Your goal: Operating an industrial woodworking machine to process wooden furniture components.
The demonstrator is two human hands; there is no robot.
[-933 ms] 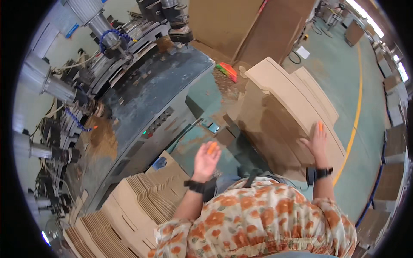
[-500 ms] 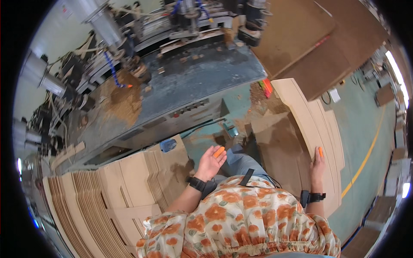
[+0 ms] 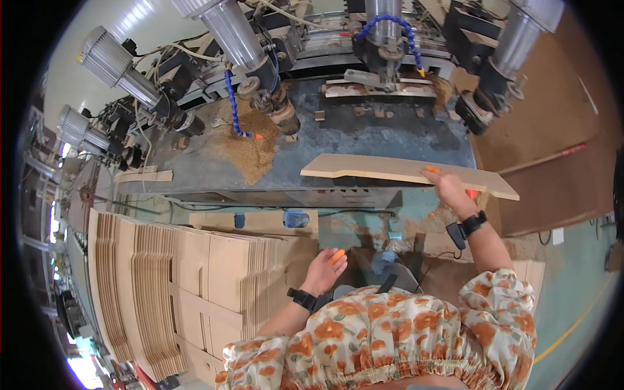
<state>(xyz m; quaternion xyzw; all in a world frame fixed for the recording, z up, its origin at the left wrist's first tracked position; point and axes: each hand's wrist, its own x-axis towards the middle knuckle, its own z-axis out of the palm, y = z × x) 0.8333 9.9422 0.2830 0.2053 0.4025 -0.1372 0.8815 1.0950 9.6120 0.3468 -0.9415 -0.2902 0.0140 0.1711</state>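
Observation:
A long, pale wooden board (image 3: 377, 168) with a shaped edge is gripped near its right part by my right hand (image 3: 451, 192). It is held out over the front edge of the blue-grey machine table (image 3: 364, 138); whether it rests on the table I cannot tell. My left hand (image 3: 323, 272) hangs in front of my body with nothing in it, its fingers loosely apart. Orange finger covers show on both hands. Closest to the left hand are tall stacks of cut boards (image 3: 214, 260) on the left.
Several motor spindles (image 3: 237, 39) with cutter heads stand over the table. A sawdust heap (image 3: 250, 153) lies beside a blue hose (image 3: 232, 104). Small offcuts are scattered on the tabletop. Large brown panels (image 3: 539, 117) stand at the right, and a yellow line (image 3: 575, 318) crosses the floor.
My right hand has lifted a board off the stack at the right and brought it to the table's front edge. The view has swung left toward the machine. My left hand stays empty.

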